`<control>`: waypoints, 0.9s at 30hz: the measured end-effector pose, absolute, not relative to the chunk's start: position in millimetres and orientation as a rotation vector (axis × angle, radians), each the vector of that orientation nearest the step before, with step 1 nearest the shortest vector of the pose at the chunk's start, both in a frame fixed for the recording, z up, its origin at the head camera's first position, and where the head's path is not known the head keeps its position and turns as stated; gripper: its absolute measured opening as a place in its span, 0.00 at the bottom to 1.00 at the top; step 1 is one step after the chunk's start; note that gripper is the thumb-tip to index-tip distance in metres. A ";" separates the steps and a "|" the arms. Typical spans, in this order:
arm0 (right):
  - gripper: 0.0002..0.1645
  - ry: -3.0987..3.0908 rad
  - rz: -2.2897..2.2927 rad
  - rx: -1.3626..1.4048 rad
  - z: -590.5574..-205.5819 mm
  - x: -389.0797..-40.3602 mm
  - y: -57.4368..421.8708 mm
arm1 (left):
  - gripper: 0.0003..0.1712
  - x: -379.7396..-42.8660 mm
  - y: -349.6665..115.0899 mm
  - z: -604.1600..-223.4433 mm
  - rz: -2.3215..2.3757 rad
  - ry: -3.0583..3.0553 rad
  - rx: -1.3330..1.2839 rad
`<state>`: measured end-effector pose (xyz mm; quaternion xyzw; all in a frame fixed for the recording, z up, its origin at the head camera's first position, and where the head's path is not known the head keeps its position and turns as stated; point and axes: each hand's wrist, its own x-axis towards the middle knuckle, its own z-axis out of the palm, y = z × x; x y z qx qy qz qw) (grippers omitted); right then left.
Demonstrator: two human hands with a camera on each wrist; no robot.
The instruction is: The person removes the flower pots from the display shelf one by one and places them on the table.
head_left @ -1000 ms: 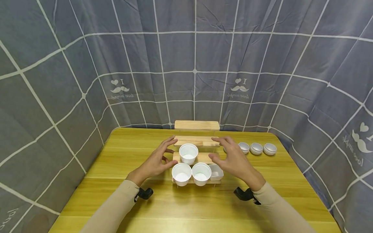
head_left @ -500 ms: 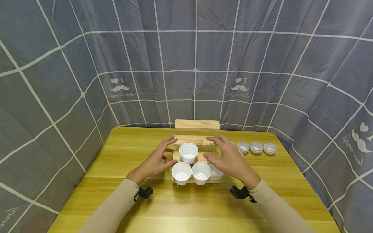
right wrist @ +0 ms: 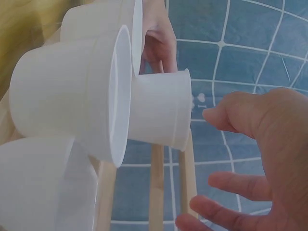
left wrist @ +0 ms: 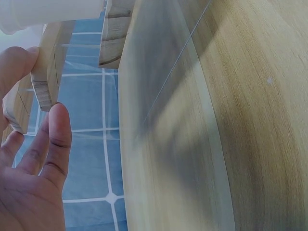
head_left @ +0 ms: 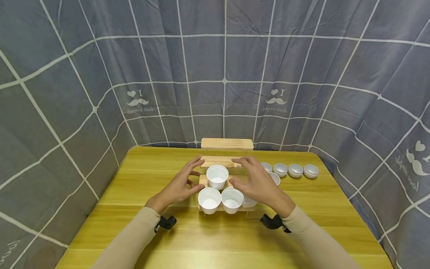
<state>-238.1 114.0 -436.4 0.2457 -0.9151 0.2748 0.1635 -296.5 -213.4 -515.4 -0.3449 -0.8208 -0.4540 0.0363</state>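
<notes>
A stepped rack with wooden shelves [head_left: 220,161] stands mid-table. Its lowest shelf bears two round white cups [head_left: 209,201] [head_left: 232,201] and a square white cup [right wrist: 43,187], partly hidden by my right hand in the head view. One shelf higher sits a third round white cup [right wrist: 161,108]. At the rack's left end is my left hand [head_left: 179,185], its thumb and fingertips at the shelf ends. My right hand [head_left: 263,183] hovers over the rack's right side, fingers spread, apart from the third cup and holding nothing.
Several small stacked white bowls [head_left: 295,170] stand in a row at the back right of the wooden table [head_left: 151,160]; another white bowl [head_left: 275,179] shows beside my right hand. A grey checked curtain [head_left: 174,97] surrounds the table.
My right hand has moved left toward the cup on the second shelf, uncovering bowls behind it and covering more of the square cup. The left hand stays at the rack's end.
</notes>
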 end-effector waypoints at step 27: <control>0.47 -2.743 0.726 0.783 -429.6 -242.0 82.5 | 0.54 -296.1 -213.7 -515.7 -1.396 -2.519 -1.067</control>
